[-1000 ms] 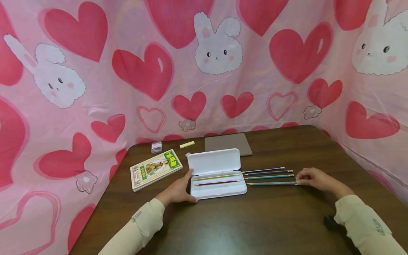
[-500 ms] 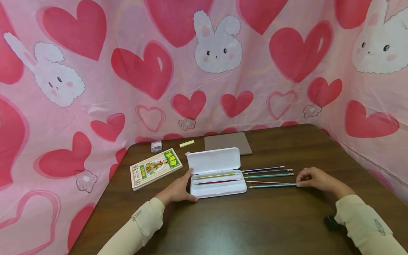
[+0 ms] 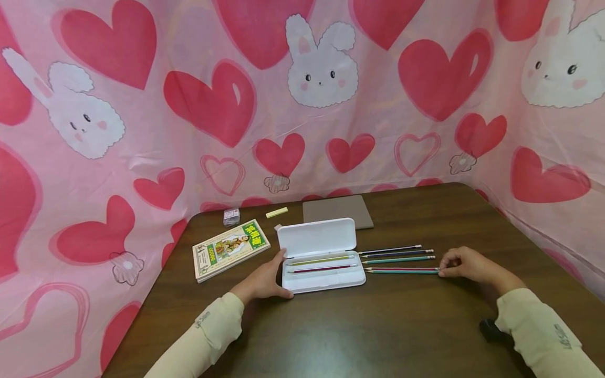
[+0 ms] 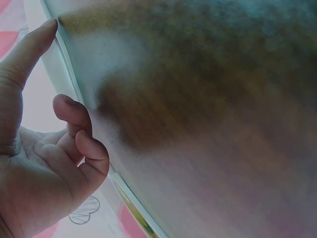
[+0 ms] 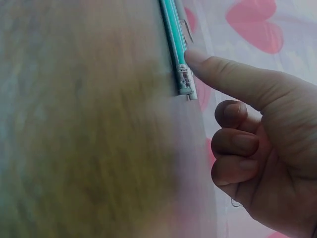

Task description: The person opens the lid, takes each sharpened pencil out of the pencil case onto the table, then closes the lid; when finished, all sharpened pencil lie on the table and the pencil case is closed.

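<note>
At the left end of an open white pencil case (image 3: 326, 283), my left hand (image 3: 261, 279) grips the case, thumb at its near corner. A yellow-green pencil (image 3: 326, 260) and a dark red pencil (image 3: 321, 269) lie inside. To the right, my right hand (image 3: 465, 264) pinches the eraser end of a teal pencil (image 5: 173, 29). A red pencil (image 3: 397, 269) lies right alongside the teal one; its far end is hidden by the hand. In the right wrist view the thumb (image 5: 198, 58) presses near the metal ferrule, while the other fingers are curled.
Beyond that pair lie a green pencil (image 3: 397, 259) and two dark pencils, points toward the case. A book (image 3: 231, 249) is at left, with a small clear box (image 3: 231, 217), a yellow strip (image 3: 276, 212) and a grey-brown flat pad (image 3: 337, 210) behind.
The red pencil, hidden at first, showed half a second ago at an angle behind the teal one; now both lie side by side. My left hand stays on the pencil case.
</note>
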Available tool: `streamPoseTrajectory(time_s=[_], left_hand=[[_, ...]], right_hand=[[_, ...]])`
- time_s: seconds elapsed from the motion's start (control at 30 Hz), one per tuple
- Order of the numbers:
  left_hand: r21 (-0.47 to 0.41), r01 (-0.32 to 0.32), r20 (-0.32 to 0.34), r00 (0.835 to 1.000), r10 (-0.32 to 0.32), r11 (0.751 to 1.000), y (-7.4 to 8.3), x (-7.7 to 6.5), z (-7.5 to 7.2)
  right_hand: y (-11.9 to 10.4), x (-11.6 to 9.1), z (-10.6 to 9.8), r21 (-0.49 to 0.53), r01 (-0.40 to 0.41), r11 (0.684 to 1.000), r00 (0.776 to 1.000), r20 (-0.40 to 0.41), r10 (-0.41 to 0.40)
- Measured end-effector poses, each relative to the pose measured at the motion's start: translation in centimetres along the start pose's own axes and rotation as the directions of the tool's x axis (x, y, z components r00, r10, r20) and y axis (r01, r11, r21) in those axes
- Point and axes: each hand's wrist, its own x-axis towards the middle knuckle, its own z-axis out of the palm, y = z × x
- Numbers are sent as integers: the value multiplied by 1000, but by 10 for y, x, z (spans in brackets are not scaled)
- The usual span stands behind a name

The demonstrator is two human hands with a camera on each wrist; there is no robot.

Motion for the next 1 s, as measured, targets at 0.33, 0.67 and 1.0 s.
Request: streamPoseTrajectory(time_s=[0.33, 0.67, 1.0], left_hand=[[4, 1, -6, 1000, -1, 1000, 0, 0, -1], [8, -12, -2, 1000, 12, 1000, 0, 0, 2], [-8, -16, 0, 1000, 16, 1000, 1, -2, 1]], right_hand=[[-19, 28, 3, 48, -128, 991, 991, 44, 126], [-35, 67, 27, 48, -13, 999, 999, 31, 11], [-65, 110, 54, 48, 9, 999, 992, 126, -15]])
